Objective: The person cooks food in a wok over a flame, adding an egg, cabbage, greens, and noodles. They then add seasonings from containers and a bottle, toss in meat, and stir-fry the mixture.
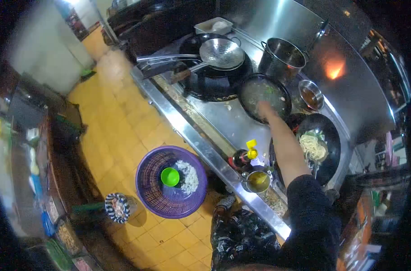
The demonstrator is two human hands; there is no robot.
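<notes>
Head camera view: the fingers of the right hand (264, 108) are blurred and partly lost against what lies under them, so I cannot tell whether they are spread, pressed together or pinching something. They are at the dark round pan (240, 95), inside the near edge of its rim as seen here; whether they dip into the cloudy contents (254, 91) or hover just above is unclear. The pan reaches onward from the fingertips, away from the body. Being round, it has no long axis; the bare forearm slants up to it from the lower right. The left hand is out of view, leaving the right as the nearer one. Beyond the pan stands a tall metal pot (277, 68); a strainer (221, 53) rests to the upper left, and a wok (334, 144) holding noodles (313, 148) sits right of the forearm.
</notes>
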